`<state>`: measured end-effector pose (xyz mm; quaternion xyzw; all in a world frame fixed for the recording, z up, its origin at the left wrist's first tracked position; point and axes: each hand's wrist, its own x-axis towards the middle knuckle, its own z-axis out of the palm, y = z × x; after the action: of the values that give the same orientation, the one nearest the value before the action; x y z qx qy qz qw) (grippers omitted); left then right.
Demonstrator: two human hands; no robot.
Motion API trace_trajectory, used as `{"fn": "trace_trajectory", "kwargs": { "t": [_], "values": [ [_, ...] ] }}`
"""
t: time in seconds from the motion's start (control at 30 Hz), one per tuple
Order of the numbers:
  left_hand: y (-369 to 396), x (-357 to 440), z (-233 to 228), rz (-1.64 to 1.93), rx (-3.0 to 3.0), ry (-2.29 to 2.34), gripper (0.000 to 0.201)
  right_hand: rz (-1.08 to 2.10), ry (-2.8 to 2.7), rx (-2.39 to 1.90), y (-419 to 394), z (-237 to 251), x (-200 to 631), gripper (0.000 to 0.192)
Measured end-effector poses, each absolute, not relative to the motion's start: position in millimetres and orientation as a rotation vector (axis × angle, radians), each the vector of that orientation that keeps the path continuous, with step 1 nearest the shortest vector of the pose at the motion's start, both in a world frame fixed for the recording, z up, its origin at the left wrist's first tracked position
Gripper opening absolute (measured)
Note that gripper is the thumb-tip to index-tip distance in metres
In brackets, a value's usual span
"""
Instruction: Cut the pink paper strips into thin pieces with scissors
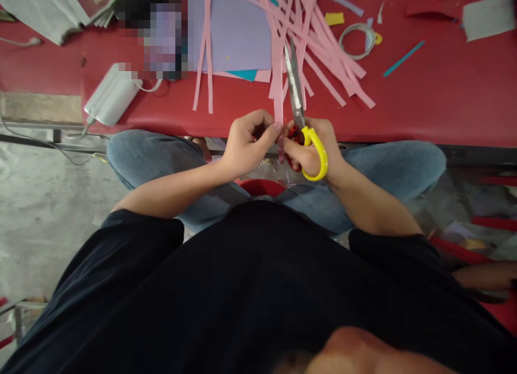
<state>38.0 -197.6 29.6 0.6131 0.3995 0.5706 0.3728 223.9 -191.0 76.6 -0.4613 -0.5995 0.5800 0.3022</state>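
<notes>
My left hand (252,139) pinches a pink paper strip (278,102) between thumb and forefinger at the table's front edge. The strip runs up from the fingertips towards the pile of pink strips (323,50). My right hand (323,139), closed, carries scissors (298,114) with yellow handles, the blades pointing away from me and almost together. Its fingers are close to the lower end of the strip; whether they grip that end too, I cannot tell. Something red and dark shows among the right fingers, too small to make out.
On the red table lie a purple sheet (230,34), two crossed pink strips (208,56), a tape roll (341,40), a teal strip (404,59) and a yellow scrap (334,19). A white box-shaped device (113,96) with a cable rests at the left edge.
</notes>
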Motion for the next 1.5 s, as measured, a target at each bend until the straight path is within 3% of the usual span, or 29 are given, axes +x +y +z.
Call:
{"fn": "trace_trajectory", "kwargs": {
  "t": [0.4,0.67,0.8,0.97,1.07,1.13,1.23,1.33,1.5],
  "values": [
    [-177,26,30,1.621,1.591,1.14,0.054,1.653,-1.734,-1.265,-191,78,227,0.022],
    [-168,18,33,1.66,1.563,1.185,0.063,1.432,-1.93,-1.185,-192,76,225,0.013],
    [-165,16,37,1.685,1.567,1.12,0.058,1.345,-1.998,-1.175,-189,66,227,0.011],
    [-162,10,47,1.612,1.237,0.888,0.063,0.969,-2.066,-1.193,-181,54,240,0.011],
    [-165,6,59,1.281,0.952,0.856,0.088,0.548,-2.204,-1.141,-174,57,256,0.017],
    [-170,6,66,0.964,0.934,0.875,0.095,0.278,-2.341,-1.081,-169,60,268,0.024],
    [-182,8,78,0.617,0.962,0.736,0.083,-0.07,-2.494,-0.941,-162,62,283,0.041],
    [-193,11,89,0.546,0.957,0.581,0.06,-0.158,-2.528,-0.927,-158,65,291,0.044],
    [-198,8,90,0.495,1.066,0.555,0.05,0.372,-2.506,-1.211,-160,77,291,0.042]
  ]
}}
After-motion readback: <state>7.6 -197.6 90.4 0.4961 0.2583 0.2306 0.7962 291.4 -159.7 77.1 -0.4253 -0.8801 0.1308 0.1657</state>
